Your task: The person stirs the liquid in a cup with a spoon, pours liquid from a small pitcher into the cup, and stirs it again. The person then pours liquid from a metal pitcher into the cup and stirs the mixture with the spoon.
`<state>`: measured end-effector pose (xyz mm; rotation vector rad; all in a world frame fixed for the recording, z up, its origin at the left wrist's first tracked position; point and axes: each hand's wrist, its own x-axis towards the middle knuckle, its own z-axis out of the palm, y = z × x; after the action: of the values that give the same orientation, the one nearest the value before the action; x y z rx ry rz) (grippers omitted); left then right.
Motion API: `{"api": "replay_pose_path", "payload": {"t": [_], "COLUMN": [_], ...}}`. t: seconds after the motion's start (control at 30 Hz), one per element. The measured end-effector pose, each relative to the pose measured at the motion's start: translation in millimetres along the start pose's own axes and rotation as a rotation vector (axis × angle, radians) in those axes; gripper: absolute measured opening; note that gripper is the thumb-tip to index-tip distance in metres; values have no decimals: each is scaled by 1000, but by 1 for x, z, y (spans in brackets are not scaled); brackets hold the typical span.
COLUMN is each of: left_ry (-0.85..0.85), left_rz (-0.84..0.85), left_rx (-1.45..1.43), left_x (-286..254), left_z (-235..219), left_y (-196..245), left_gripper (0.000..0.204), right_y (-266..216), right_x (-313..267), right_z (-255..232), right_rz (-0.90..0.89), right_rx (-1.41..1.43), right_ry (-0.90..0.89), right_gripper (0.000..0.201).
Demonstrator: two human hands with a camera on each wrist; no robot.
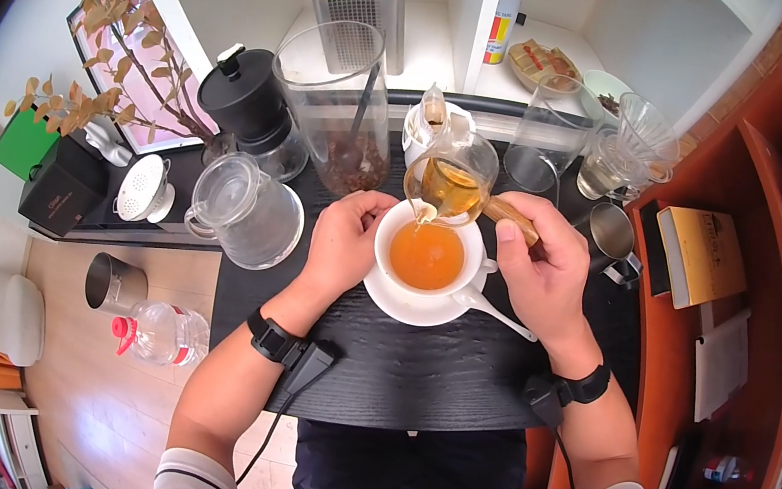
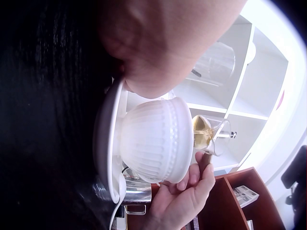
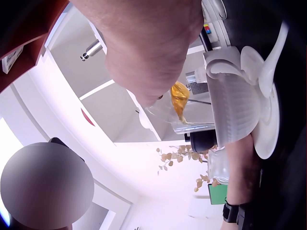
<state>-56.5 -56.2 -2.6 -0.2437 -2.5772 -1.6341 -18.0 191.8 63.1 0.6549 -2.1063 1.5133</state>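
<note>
A: What sits at the centre of things?

B: A white ribbed cup (image 2: 156, 139), standing upright on its white saucer (image 1: 415, 318) and well filled with amber liquid (image 1: 426, 257). A white spoon (image 1: 501, 318) lies just beside the cup handle, its long end reaching out past the saucer

A: And over the cup?

B: A glass pitcher (image 1: 481, 162), tilted, its spout right above the cup rim and more amber liquid inside. The right hand (image 1: 548, 273) grips its wooden handle (image 1: 508, 215), thumb on top, fingers curled round

A: The left hand (image 1: 340, 245)?

B: It is beside the cup, on the person's left, over the saucer's edge. Its fingertips are partly hidden, so I can't tell how far it is open or whether it has hold of anything

A: What stands around them?

B: All this is on a black table (image 1: 381, 380). To the left are a glass jug (image 1: 243, 217), a black grinder (image 1: 241, 96) and a tall glass container (image 1: 314, 117) with dark bits at the bottom. To the right are a metal mug (image 1: 607, 234) and a tall clear glass (image 1: 539, 145). Farther out, a white shelf (image 1: 470, 39) rises behind, and a yellow book (image 1: 705, 256) stands in a reddish-brown bookcase (image 1: 775, 181)
</note>
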Motion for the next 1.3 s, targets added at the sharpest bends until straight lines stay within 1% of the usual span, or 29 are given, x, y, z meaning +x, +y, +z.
{"api": "replay_pose_path", "payload": {"t": [0.2, 0.4, 0.5, 0.57, 0.8, 1.0, 1.1, 1.17, 1.3], "left_ry": [12, 18, 19, 18, 17, 13, 11, 12, 9], "left_rz": [7, 16, 15, 14, 7, 13, 11, 9, 4], "left_rx": [-9, -33, -20, -12, -34, -37, -38, -38, -3], "left_x": [0, 0, 0, 0, 0, 0, 0, 0, 0], "left_z": [2, 2, 2, 1, 2, 2, 2, 2, 0], "left_y": [-3, -4, -3, -3, -5, -6, -3, -3, -1], "left_gripper": [16, 15, 15, 15, 15, 15, 15, 15, 16], "right_y": [0, 3, 9, 10, 9, 2, 2, 0, -3], "right_x": [0, 2, 1, 2, 5, 4, 4, 5, 3], "right_z": [6, 5, 3, 2, -6, -7, -5, -5, -1], "right_rz": [27, 29, 69, 94, 98, 67, 14, -59, -59], "right_rx": [14, -22, 0, 26, 29, -42, -29, -85, -85], "right_ry": [1, 48, 69, 118, 151, 103, 94, 28, -7], "right_gripper": [25, 25, 23, 22, 18, 13, 14, 15, 15]}}
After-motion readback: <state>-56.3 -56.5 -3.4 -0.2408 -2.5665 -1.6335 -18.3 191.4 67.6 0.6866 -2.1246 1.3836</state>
